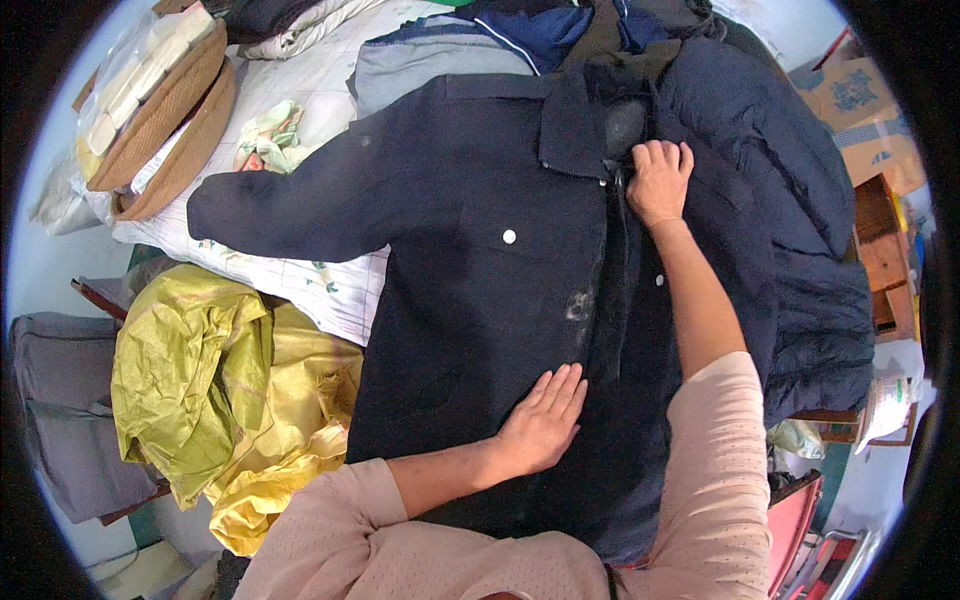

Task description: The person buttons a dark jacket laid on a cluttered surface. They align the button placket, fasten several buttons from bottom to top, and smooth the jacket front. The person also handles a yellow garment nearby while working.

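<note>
A dark navy jacket (450, 300) lies spread out, front side up, its collar (574, 135) at the far end and one sleeve (292, 214) reaching left. Flat on the lower front rests my left hand (541, 420), palm down, fingers slightly apart and holding nothing. Up by the collar, the curled fingers of my right hand (660, 180) grip the front edge of the jacket. Between the hands runs the front opening with a zipper (621, 277). A round white button (509, 236) sits on the chest, and pale smudges (579, 306) mark the fabric below it.
A dark puffy garment (810, 300) lies against the jacket's right side. Folded clothes (442, 56) are heaped beyond the collar. Brown baskets (161, 135) stand at far left, above yellow woven sacks (195, 367). Cardboard boxes (855, 97) are at the right.
</note>
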Demonstrator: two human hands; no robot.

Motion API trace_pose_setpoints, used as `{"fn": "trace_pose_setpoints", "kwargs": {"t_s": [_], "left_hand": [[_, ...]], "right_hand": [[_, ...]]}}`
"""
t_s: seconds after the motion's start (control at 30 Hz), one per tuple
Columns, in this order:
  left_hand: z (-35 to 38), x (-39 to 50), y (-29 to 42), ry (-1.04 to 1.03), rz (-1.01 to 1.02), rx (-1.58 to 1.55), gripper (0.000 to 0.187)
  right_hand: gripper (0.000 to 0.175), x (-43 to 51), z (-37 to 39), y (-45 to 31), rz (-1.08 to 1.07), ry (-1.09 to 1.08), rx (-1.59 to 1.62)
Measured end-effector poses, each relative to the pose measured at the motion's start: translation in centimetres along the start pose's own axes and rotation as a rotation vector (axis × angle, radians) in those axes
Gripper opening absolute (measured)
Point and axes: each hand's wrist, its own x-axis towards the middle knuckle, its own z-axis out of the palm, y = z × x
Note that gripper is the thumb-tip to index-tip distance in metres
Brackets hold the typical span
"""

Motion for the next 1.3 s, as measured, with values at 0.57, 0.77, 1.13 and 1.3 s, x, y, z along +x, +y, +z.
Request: {"fn": "trace_pose_setpoints", "kwargs": {"t_s": [0.57,0.77,1.13,1.3], "left_hand": [[-0.6,-0.5,0.2,-0.131,0.030,0.034,0.071],[-3.7,-5.8,2.7,-0.415,0.115,-0.269,0.063],[-4.5,9.5,-9.8,0.358,-0.161,-0.184,0.016],[-3.6,9.9,-9.2,0.300,-0.078,0.096,0.015]], "right_hand": [[0.043,-11.9,-7.3,-5.8,0.757,-0.238,1.356],[0.046,-17.7,-9.8,-9.6,0.693,0.018,0.919],[0.037,-18.4,-9.0,-10.2,0.711,0.097,0.966],[0.035,-18.6,-8.7,-10.1,0.693,0.123,0.944]]}}
